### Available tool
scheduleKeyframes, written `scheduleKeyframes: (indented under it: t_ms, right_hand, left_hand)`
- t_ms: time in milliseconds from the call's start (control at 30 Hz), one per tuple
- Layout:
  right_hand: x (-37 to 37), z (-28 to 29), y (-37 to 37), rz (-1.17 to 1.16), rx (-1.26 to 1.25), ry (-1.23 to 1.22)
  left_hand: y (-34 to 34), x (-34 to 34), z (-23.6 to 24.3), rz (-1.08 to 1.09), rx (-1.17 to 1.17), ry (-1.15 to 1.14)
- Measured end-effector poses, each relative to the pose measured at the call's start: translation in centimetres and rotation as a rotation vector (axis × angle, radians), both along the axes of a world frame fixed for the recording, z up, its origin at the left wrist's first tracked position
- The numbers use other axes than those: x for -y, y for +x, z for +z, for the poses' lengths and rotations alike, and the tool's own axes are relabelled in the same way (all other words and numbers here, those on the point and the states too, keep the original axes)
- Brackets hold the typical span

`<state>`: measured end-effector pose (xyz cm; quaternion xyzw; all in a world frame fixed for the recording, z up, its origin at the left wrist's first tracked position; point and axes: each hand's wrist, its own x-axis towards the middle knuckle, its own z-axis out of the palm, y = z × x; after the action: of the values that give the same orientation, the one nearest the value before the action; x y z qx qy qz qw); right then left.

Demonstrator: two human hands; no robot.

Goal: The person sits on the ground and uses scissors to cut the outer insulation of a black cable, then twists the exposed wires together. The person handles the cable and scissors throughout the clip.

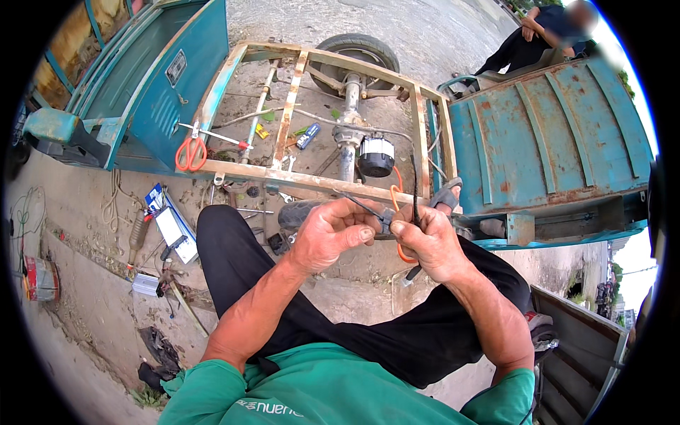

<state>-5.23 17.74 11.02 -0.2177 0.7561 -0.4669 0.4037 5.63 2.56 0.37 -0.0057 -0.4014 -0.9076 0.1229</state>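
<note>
Between my knees, my hands work close together over the edge of a rusty metal frame (322, 183). My left hand (329, 234) has thumb and fingers drawn together around a thin dark wire (360, 204), whose end points up and left. My right hand (431, 244) grips a black cable (415, 177) that comes down from the frame. An orange cable (395, 195) loops beside my right fingers and passes behind them. A small grey piece (386, 221) sits between the two hands, partly hidden by fingertips. Just beyond is a silver and black motor (377, 156) on the axle (348, 131).
Orange-handled scissors (190, 152) and a screwdriver (223, 137) lie on the frame at left. A teal panel (173, 78) stands left, a rusty teal bed (545, 134) right. A wheel (361, 53) is at the far side. A person (542, 35) sits at upper right.
</note>
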Motion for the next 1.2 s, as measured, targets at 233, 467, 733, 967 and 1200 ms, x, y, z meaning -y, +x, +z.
scheduleKeyframes:
  t_ms: [233,467,733,967,1200]
  right_hand:
    - [-0.4,0.2,0.6,0.050,-0.031,-0.015]
    - [-0.7,0.4,0.5,0.102,-0.256,0.030]
    - [-0.5,0.8,0.8,0.024,-0.109,-0.069]
    - [-1.0,0.2,1.5,0.005,-0.078,-0.050]
    - [-0.9,-0.4,1.6,0.048,-0.069,-0.065]
  left_hand:
    - [0.6,-0.2,1.6,0.022,0.021,-0.142]
    - [0.3,-0.8,2.2,0.115,0.016,-0.294]
    - [0.2,-0.8,3.4,0.168,0.119,-0.514]
    - [0.9,-1.2,3.5,0.253,0.062,-0.508]
    - [2.0,-0.3,2.2,0.242,0.067,-0.395]
